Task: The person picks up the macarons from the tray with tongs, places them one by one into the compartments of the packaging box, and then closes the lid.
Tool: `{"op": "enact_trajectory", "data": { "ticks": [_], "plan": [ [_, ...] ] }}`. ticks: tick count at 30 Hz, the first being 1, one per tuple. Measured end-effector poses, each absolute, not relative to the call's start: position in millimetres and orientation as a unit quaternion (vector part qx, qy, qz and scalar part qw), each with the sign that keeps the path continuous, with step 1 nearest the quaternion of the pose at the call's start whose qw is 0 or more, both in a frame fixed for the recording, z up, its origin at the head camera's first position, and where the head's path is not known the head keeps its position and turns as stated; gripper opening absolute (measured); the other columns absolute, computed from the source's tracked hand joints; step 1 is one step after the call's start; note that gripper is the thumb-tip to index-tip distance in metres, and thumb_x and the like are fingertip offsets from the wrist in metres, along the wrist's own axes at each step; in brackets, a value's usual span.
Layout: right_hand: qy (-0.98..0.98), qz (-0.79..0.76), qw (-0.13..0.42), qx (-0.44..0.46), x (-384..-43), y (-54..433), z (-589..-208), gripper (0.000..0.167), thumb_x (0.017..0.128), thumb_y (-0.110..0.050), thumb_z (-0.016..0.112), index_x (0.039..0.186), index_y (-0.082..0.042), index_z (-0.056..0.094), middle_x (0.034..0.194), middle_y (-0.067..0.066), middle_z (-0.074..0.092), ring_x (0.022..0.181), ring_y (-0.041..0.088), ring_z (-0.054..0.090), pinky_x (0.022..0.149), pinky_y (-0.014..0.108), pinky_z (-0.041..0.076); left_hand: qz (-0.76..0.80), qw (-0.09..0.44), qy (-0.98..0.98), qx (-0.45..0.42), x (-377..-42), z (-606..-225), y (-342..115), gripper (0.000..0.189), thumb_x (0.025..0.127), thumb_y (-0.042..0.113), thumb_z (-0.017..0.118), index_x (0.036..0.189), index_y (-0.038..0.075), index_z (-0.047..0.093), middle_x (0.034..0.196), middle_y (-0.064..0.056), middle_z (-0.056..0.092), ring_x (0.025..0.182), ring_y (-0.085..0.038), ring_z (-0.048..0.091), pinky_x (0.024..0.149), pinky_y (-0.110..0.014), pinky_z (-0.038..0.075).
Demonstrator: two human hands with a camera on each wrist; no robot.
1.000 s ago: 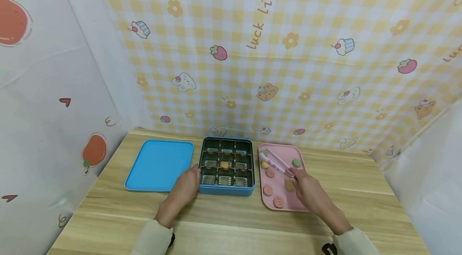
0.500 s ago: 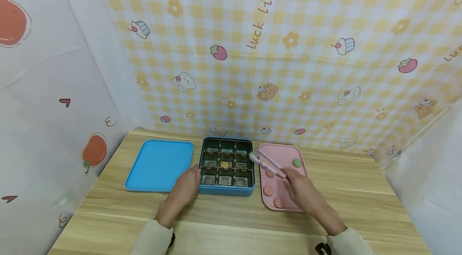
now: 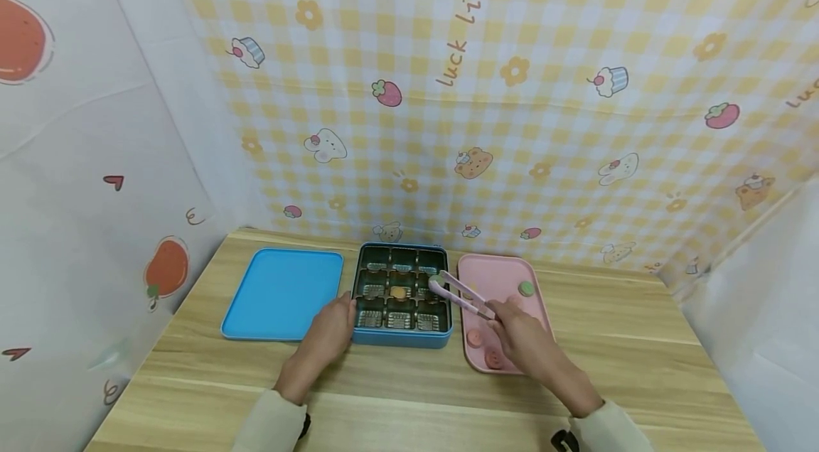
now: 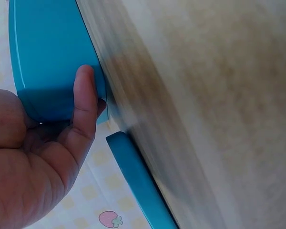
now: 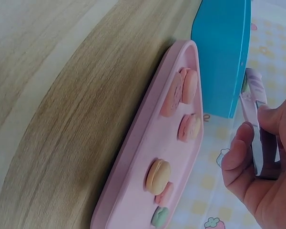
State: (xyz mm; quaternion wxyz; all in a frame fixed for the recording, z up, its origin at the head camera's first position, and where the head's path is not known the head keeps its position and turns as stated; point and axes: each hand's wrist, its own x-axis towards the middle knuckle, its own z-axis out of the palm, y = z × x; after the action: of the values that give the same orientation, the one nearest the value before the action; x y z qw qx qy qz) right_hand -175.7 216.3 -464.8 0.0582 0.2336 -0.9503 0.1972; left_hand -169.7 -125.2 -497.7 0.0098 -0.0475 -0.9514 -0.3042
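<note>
My left hand holds the front left corner of a blue box. In the left wrist view a finger lies along the box's wall. The box has a dark divided insert, with a yellow macaron in its middle compartment. My right hand pinches purple-white tongs between thumb and fingers. A green macaron sits between the tong tips, over the box's middle right compartment. Whether it touches the insert I cannot tell.
A pink tray right of the box carries several macarons, among them a green one, a yellow one and pink ones. A flat blue lid lies left of the box. Behind the table hangs a patterned cloth.
My right hand has moved left with the tongs, carrying the green macaron from the tray's upper left to over the box. The left hand has stayed on the box.
</note>
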Motion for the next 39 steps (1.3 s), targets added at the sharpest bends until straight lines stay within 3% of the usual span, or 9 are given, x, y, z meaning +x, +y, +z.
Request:
{"op": "enact_trajectory", "data": {
  "ticks": [7,12,30,39],
  "plan": [
    [-0.953,0.190,0.052,0.232,-173.6,211.3,-464.9,0.025,0.094,-0.005,0.065,0.119,-0.004,0.064,0.093,0.003,0.067,0.077,0.010,0.061,0.066,0.031,0.053,-0.305,0.014,-0.951,-0.048,-169.0,-498.6,-125.2,0.046,0.108,0.014,0.037,0.132,-0.024,0.045,0.130,-0.037,0.055,0.122,-0.048,0.054,0.097,-0.055,0.048],
    [-0.955,0.181,0.051,0.230,-172.5,208.6,-463.7,0.029,0.095,-0.006,0.065,0.123,-0.003,0.063,0.103,0.009,0.068,0.083,0.012,0.061,0.069,0.033,0.053,-0.305,0.022,-0.951,-0.052,-169.4,-498.5,-125.0,0.045,0.107,0.014,0.037,0.131,-0.023,0.046,0.127,-0.037,0.057,0.119,-0.048,0.056,0.095,-0.055,0.049],
    [-0.953,0.189,0.037,0.233,-173.9,209.9,-465.0,0.030,0.096,-0.007,0.063,0.125,-0.003,0.061,0.108,0.009,0.068,0.083,0.011,0.058,0.069,0.030,0.050,-0.298,0.025,-0.953,-0.049,-170.6,-495.0,-125.9,0.044,0.107,0.013,0.038,0.130,-0.024,0.047,0.123,-0.037,0.059,0.115,-0.047,0.059,0.093,-0.055,0.051],
    [-0.953,0.192,0.048,0.230,-173.4,213.7,-467.1,0.029,0.096,-0.007,0.064,0.124,-0.003,0.061,0.101,0.007,0.068,0.082,0.011,0.061,0.068,0.031,0.052,-0.299,0.015,-0.953,-0.049,-170.4,-496.1,-124.9,0.045,0.107,0.013,0.038,0.131,-0.024,0.047,0.127,-0.037,0.056,0.119,-0.048,0.056,0.097,-0.055,0.048]
  ]
}}
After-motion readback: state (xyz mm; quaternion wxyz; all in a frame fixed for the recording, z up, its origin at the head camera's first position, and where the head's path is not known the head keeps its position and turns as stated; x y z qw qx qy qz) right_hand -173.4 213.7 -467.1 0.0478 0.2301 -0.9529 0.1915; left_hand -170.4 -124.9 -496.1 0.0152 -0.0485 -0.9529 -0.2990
